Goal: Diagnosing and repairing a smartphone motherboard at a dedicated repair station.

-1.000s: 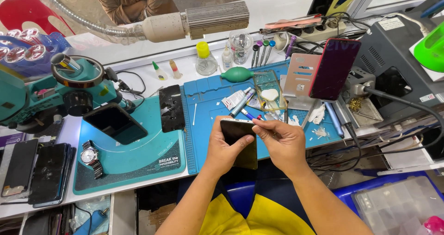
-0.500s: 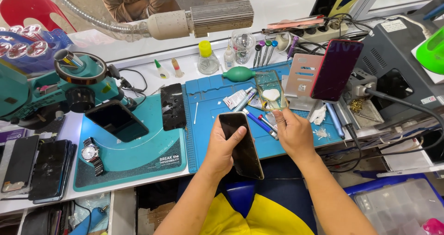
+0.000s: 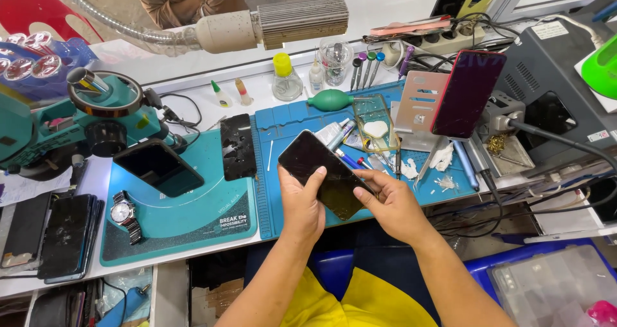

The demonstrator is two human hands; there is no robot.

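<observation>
Two bare hands hold one dark smartphone (image 3: 326, 174) just left of the frame's centre, above the near edge of a blue work mat (image 3: 289, 124). Head view: the left hand (image 3: 303, 206) grips the phone's lower end from beneath, its thumb lying up the glass; the right hand (image 3: 390, 205) closes on the phone's lower right edge, thumb on the screen. The phone is tilted, its top pointing to the upper left.

On the mat behind it lie a small tube (image 3: 330, 133), a clear phone case (image 3: 375, 122) and a green rubber air blower (image 3: 330, 100). At right of centre a red-edged phone (image 3: 467, 94) leans on a metal stand (image 3: 419, 105).

In the left half a teal microscope (image 3: 96, 115) stands over a teal pad (image 3: 186, 214), with a dark phone (image 3: 158, 167) on its base, a black phone panel (image 3: 238, 146) just beside it and a wristwatch (image 3: 124, 215) lower left. Stacked phones (image 3: 64, 237) fill the far left edge.
</observation>
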